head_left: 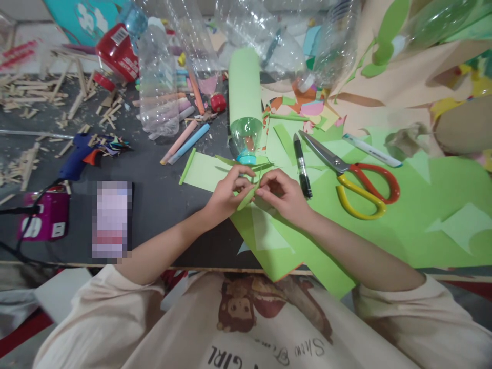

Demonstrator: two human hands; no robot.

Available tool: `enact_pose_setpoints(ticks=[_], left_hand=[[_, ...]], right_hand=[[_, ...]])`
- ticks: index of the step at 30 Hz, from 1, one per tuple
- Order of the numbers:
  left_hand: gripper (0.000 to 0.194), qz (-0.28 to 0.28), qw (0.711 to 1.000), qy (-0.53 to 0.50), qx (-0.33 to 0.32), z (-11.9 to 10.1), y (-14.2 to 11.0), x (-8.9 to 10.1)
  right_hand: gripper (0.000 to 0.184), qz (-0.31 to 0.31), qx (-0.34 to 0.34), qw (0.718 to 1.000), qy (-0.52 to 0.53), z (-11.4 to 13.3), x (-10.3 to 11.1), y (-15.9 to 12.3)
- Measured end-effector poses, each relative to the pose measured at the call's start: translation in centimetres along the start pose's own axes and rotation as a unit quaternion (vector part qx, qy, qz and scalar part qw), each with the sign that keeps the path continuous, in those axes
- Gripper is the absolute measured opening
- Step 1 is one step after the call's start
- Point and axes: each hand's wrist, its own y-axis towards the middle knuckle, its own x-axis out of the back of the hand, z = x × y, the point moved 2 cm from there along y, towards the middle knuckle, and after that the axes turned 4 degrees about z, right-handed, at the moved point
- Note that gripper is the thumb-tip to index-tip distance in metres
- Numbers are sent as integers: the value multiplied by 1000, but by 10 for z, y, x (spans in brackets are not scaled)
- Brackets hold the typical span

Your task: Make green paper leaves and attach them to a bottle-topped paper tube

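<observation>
Between my two hands is a narrow green paper piece [249,197], pointed like a leaf. My left hand [229,193] pinches it from the left with bent fingers. Thumb and forefinger of my right hand [282,193] close on its right side. Just beyond my fingers lies a clear plastic bottle [246,134] wrapped in pale green paper, its blue cap toward me. A pale green strip [203,171] with a rolled darker edge lies left of my hands. To the right are a black pen [302,166] and scissors [340,166] with red and yellow handles.
Green paper sheets [415,205] cover the table's right side. A blue glue gun [77,156], a phone [112,220] and a purple box [45,215] lie left. Wood sticks [34,89], clear bottles [158,82], pastel sticks [189,143] and a white marker [372,150] lie farther back.
</observation>
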Motion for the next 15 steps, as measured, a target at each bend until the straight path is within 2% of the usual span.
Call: enact_pose_setpoints(ticks=[3, 6, 10, 15], left_hand=[[25, 12, 999, 4, -39, -3, -1, 0], [22, 30, 998, -10, -54, -6, -3, 1], [33, 32, 999, 9, -43, -8, -4, 5], [43, 44, 996, 14, -83, -12, -7, 5]], right_hand=[[39, -12, -10, 999, 39, -2, 0, 0], [35, -31, 11, 997, 68, -4, 2, 0], [31, -80, 37, 994, 64, -3, 4, -1], [30, -91, 50, 993, 53, -1, 4, -2]])
